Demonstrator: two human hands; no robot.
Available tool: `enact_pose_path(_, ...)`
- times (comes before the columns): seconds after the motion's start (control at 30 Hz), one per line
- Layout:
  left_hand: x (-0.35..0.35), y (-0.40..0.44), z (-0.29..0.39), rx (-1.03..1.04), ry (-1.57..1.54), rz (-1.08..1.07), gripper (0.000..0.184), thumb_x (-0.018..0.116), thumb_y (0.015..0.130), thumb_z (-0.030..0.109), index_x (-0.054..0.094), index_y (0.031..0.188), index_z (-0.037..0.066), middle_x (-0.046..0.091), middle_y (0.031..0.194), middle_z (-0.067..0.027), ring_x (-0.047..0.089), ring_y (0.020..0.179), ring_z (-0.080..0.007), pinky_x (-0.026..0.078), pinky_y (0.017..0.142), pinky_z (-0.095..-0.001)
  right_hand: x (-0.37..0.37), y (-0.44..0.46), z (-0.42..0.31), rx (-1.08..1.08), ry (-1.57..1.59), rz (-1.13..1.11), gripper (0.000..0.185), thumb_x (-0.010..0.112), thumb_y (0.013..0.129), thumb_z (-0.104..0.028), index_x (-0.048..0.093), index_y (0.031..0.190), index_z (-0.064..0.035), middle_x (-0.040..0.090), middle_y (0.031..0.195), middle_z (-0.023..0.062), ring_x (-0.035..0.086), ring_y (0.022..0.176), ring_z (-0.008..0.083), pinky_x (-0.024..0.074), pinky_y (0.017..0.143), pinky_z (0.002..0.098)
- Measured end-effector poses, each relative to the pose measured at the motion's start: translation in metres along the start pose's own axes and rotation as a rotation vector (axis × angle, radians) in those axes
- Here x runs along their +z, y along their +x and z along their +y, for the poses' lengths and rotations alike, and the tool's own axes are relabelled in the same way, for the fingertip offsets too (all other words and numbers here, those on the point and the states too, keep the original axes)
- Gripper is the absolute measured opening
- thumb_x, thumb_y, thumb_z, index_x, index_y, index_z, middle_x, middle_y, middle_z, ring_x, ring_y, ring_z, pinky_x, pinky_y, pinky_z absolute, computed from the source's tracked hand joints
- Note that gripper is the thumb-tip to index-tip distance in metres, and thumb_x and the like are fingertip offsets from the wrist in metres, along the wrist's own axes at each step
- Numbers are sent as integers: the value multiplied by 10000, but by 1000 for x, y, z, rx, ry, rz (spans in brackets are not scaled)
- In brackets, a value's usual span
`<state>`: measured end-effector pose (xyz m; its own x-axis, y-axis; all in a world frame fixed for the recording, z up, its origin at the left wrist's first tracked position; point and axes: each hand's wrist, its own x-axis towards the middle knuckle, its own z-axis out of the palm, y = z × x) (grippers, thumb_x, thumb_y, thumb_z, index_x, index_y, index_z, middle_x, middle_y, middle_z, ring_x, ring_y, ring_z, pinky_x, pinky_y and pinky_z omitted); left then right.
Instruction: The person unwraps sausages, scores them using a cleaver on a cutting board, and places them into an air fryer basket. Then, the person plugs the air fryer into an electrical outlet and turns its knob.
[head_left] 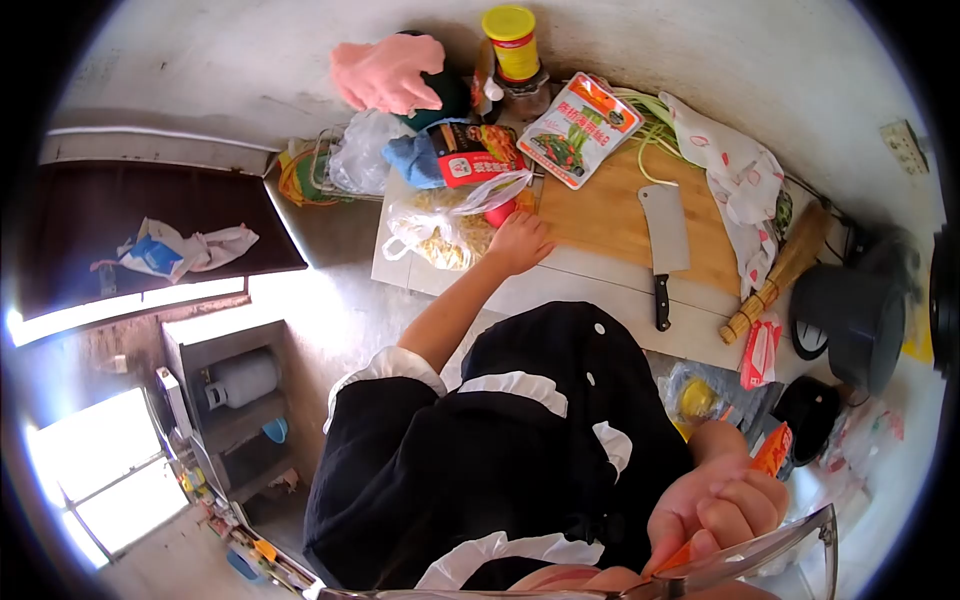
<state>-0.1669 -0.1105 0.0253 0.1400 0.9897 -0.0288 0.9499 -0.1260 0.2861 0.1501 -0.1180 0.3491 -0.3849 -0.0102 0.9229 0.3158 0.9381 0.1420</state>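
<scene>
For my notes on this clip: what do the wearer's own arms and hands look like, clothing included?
The left hand and right hand are ungloved. The left sleeve is black and ends in a white ruffled cuff, leaving the forearm bare. The right sleeve is hard to make out.

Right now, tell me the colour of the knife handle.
The knife handle is black, seen best in the head view.

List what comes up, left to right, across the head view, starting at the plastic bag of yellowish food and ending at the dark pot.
Plastic bag of yellowish food → left hand → cleaver → straw brush → dark pot.
</scene>
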Motion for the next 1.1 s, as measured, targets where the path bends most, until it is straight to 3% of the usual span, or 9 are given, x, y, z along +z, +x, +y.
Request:
enact_pose_path(0.17,-6,-22,-1,-19,67,67,339,542,879,358,618,855,29,569,943,-144,532,985,-348,394,944,-446,3,0,0,1,-14,13,538,256,966,-552,511,1044,-84,395,614,-19,398,481,88,337,456,232)
enact_pose_path(0.27,-10,-28,8,68,-35,330,259,586,853,295,603,816,39,554,913,-141,532,953,-344,421,897,-453,8,13,1,-9,-29,-9,551,257,964,-559,512,1047,-78,390,608,-18,393,476,89,337,453,233)
enact_pose_path(0.47,-32,-28,31,121,-270,389,128,657,773,130,562,801,48,549,921,-131,544,903,-347,441,813,-450,1,15,0,-86,-77,-32,594,250,958,-580,507,1048,-52,375,600,-16,394,487,92,339,461,235)
enact_pose_path(0.87,-59,-27,64,176,-326,512,101,655,760,49,571,817,43,555,869,-118,559,833,-321,453,764,-412,-2,18,-8,-110,-108,47,618,226,949,-608,508,1021,-63,384,618,-14,381,528,103,316,474,237)
enact_pose_path(1.1,-94,-20,102,78,-633,492,82,623,803,43,598,874,10,591,876,-139,581,816,-321,474,731,-385,-7,14,-10,-104,-92,90,621,222,941,-625,503,1001,-74,397,615,-7,371,504,102,309,455,235)
